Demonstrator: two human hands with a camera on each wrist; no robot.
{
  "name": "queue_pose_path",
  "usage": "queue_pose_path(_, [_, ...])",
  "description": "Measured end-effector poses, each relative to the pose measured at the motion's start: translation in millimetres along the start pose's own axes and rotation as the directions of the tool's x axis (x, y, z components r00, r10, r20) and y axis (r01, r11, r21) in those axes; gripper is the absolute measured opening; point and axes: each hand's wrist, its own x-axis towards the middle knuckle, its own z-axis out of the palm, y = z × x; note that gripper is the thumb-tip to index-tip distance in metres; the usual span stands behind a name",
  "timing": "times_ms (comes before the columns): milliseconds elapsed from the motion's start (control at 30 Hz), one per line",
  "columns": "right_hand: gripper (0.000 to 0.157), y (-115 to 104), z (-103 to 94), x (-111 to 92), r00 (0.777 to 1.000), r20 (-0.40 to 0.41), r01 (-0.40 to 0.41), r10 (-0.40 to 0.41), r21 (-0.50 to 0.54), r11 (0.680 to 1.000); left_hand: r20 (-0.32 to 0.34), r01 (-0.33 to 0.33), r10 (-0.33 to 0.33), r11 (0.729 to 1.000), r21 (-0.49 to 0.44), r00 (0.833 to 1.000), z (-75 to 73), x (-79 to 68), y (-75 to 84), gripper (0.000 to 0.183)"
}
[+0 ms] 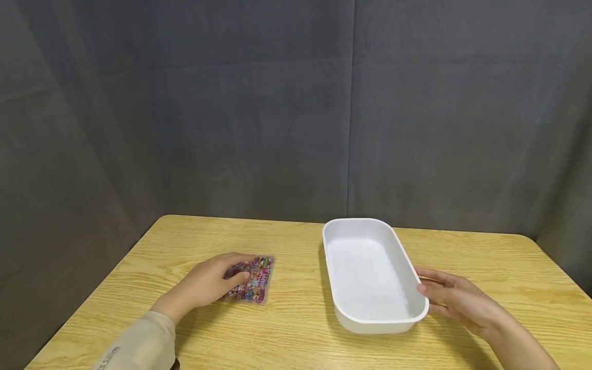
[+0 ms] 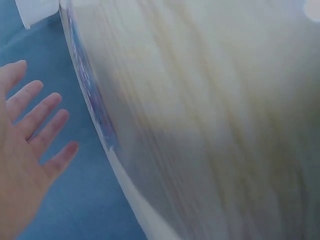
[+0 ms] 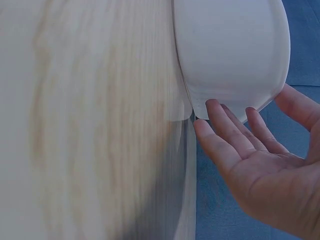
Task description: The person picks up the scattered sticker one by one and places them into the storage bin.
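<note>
Hanging left of the tray point(image 1: 367, 277), the left hand point(image 1: 214, 280), fingers apart, is nearer the packet point(image 1: 260, 281), which lies beneath it (contact unclear); right of the tray, the right hand point(image 1: 469, 307) touches its side, fingers loose.

Dark grey cloth point(image 1: 254, 128) fills the upper half of the head view; a vertical crease point(image 1: 351, 128) descends right of centre, with a fainter horizontal crease point(image 1: 268, 62) to its left. At the far left and far right, the cloth flanks the tabletop point(image 1: 485, 252), which shows yellowish wood grain and rounded far corners across the lower part. A pale sheen point(image 1: 298, 357) lies at bottom centre. Both wrist views render the cloth blue; a bright white spot point(image 2: 314, 9) marks the left wrist view's upper right corner.
</note>
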Motion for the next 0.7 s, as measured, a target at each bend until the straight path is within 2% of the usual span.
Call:
queue_pose_path(233, [0.064, -0.1, -0.2, -0.4, 1.0, 0.011, 0.0, 0.0, -0.005, 1.0, 0.0, 0.038, -0.038, 0.997, -0.062, 0.999, -4.1, -2.3, -12.9, 0.048])
queue_pose_path(500, [0.064, -1.2, 1.5, -0.2, 1.0, 0.009, -0.016, 0.016, -0.017, 1.0, 0.039, 0.054, -0.047, 0.972, -0.231, 0.998, -10.9, -6.6, -25.2, 0.054])
queue_pose_path(700, [0.066, -2.3, 1.7, -1.0, 1.0, 0.004, -0.025, 0.025, -0.035, 0.999, 0.056, 0.095, -0.083, 0.965, -0.243, 0.995, -15.7, -8.3, -29.5, 0.052])
